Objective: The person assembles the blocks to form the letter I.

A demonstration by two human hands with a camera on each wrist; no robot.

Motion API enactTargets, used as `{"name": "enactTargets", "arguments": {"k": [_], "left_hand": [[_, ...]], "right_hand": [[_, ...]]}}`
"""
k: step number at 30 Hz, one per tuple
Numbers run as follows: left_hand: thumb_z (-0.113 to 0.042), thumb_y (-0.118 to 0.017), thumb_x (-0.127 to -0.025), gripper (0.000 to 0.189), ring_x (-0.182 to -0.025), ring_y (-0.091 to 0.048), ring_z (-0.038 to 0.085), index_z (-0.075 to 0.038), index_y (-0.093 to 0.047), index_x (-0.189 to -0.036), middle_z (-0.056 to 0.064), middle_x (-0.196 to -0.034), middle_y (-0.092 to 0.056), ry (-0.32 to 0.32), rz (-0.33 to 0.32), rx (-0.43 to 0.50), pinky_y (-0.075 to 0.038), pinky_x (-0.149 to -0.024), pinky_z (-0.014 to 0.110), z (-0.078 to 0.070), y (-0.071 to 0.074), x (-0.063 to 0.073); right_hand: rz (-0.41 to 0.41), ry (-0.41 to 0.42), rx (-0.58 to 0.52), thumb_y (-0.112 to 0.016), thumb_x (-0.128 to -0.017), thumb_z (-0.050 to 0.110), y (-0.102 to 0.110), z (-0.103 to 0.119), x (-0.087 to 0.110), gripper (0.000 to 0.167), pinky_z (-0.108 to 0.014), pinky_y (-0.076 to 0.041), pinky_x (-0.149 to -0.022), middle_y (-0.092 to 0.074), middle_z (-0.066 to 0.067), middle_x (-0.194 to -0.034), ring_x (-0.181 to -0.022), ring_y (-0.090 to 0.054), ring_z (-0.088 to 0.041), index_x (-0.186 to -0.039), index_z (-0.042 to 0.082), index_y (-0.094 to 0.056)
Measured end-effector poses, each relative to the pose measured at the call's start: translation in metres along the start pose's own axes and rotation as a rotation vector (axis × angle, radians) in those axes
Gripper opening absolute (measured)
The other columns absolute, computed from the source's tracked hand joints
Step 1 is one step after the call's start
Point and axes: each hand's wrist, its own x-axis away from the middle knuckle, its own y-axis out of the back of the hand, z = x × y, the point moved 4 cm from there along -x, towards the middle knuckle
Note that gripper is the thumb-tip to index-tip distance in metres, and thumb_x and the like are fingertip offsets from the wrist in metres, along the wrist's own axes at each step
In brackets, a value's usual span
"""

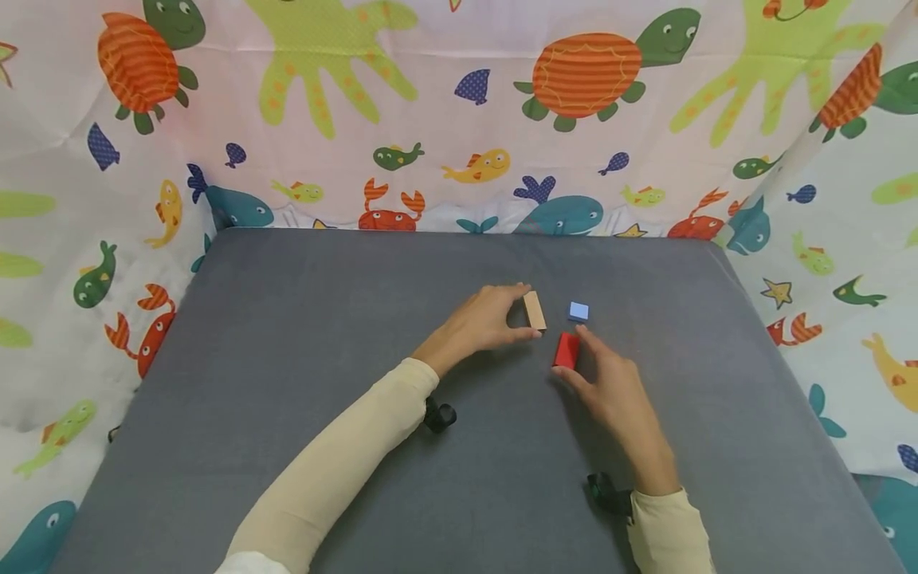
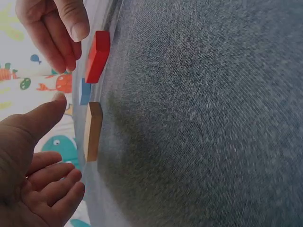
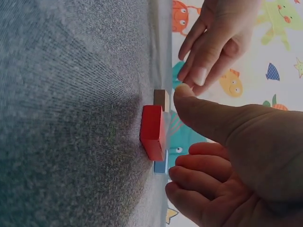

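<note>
Three small blocks lie on the grey table: a plain wooden block [image 1: 534, 311], a red block [image 1: 566, 351] and a blue block [image 1: 578, 312]. My left hand [image 1: 491, 319] is just left of the wooden block, thumb and fingers spread at its near and far ends. In the left wrist view a gap shows between this hand and the wooden block [image 2: 93, 132]. My right hand [image 1: 617, 395] is over the right side of the red block, thumb and fingertips parted around it. The right wrist view has these fingers beside the red block [image 3: 152, 130], with nothing held.
The blue block stands beyond the red one, close to the right fingertips. Grey cloth covers the table [image 1: 287, 335]. A curtain [image 1: 445, 104] printed with sea animals hangs behind and along both sides. Dark wrist cameras [image 1: 439, 415] are strapped under the sleeves.
</note>
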Motion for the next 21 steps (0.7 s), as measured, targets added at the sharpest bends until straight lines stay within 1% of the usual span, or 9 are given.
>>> {"name": "enactTargets", "arguments": {"k": [3,8,11,17,21], "left_hand": [[-0.051,-0.079,-0.094,0.086,-0.151,-0.046,0.024,-0.014,-0.043,-0.163,0.004,-0.166,-0.045,0.008,0.015,-0.021,-0.039,-0.121,0.041,0.001,-0.006,-0.005],[-0.05,-0.079,-0.094,0.087,-0.149,-0.048,0.027,-0.013,-0.042,-0.163,0.007,-0.165,-0.046,0.017,0.012,-0.062,-0.04,-0.12,0.041,0.004,-0.013,-0.012],[-0.05,-0.079,-0.094,0.086,-0.149,-0.048,0.029,-0.014,-0.043,-0.163,0.008,-0.166,-0.043,0.024,0.017,-0.089,-0.041,-0.119,0.043,0.006,-0.017,-0.015],[-0.053,-0.077,-0.095,0.088,-0.15,-0.046,0.033,-0.015,-0.039,-0.165,0.012,-0.17,-0.035,0.036,0.063,-0.151,-0.045,-0.116,0.048,0.003,-0.025,-0.02],[-0.052,-0.073,-0.098,0.083,-0.15,-0.045,0.032,-0.015,-0.039,-0.165,0.012,-0.17,-0.034,0.031,0.062,-0.197,-0.046,-0.115,0.046,0.001,-0.027,-0.024]], "right_hand": [[0.01,-0.021,0.005,-0.085,-0.093,0.029,0.0,-0.002,0.0,0.085,-0.067,-0.04,-0.112,-0.049,-0.03,-0.156,-0.14,-0.05,-0.052,-0.161,0.002,-0.042],[0.02,-0.037,0.01,-0.084,-0.094,0.027,-0.002,-0.003,-0.001,0.082,-0.065,-0.038,-0.115,-0.049,-0.029,-0.156,-0.14,-0.05,-0.051,-0.16,0.002,-0.043],[0.022,-0.041,0.01,-0.083,-0.094,0.026,-0.004,-0.003,-0.002,0.08,-0.065,-0.038,-0.115,-0.049,-0.029,-0.155,-0.141,-0.05,-0.051,-0.16,0.002,-0.044],[0.022,-0.038,0.014,-0.081,-0.096,0.022,-0.006,-0.005,-0.002,0.075,-0.065,-0.038,-0.115,-0.051,-0.029,-0.154,-0.142,-0.05,-0.049,-0.159,0.002,-0.046],[0.018,-0.043,0.01,-0.08,-0.097,0.022,-0.005,-0.006,-0.003,0.074,-0.064,-0.038,-0.115,-0.05,-0.028,-0.155,-0.143,-0.049,-0.048,-0.159,0.003,-0.045]]}}
